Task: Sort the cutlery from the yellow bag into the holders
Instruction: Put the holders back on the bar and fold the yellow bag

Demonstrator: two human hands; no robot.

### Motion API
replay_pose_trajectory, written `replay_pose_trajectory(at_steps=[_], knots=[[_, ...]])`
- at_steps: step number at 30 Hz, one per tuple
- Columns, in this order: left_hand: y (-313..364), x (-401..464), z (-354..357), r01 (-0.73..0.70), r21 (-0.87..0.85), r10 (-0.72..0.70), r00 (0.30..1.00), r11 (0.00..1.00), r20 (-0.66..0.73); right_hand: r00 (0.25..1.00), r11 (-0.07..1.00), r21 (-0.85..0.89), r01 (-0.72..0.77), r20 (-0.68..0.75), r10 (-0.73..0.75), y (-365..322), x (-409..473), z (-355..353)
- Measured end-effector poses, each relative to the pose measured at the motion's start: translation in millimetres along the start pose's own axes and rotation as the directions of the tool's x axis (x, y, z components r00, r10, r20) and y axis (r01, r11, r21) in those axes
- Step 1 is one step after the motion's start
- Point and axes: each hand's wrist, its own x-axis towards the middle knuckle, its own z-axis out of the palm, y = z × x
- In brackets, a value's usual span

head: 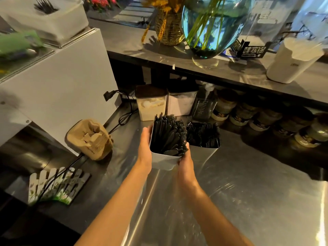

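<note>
While both bare arms reach forward over the brushed stainless-steel tabletop (248,192), the left hand (145,148) grips the left wall of a white square holder packed with black plastic knives (167,139), thumb along its near-left side, and the right hand (185,163) cups the holder's near-right corner from below, fingers curled round it. That holder is tilted a little toward the tabletop's far edge. Just beside it on the right, touching or nearly so, a second white square holder filled with black plastic forks (204,134) stands on the tabletop. Along the far edge, under a grey upper shelf (248,75), sit two clear lidded containers of pale powder (152,105), a clear pump bottle (205,102) and a row of dark-labelled jars (262,119). Near the tabletop's left edge lie a brown moulded-pulp cup carrier (90,137) and a small white picket-fence ornament (56,185), with a black power cable (122,110) running between them beside a white appliance (58,96). On the shelf stand a blue glass vase with green stems (214,23), a woven basket of yellow wheat (168,27) and a white cylindrical container (292,61).
</note>
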Motion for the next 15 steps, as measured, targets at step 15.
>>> replay_pose_trajectory(at_steps=[15], knots=[[71, -90, 157, -0.147, 0.041, 0.145, 0.989, 0.988, 0.040, 0.991, 0.973, 0.223, 0.066, 0.097, -0.090, -180, -72, -59]])
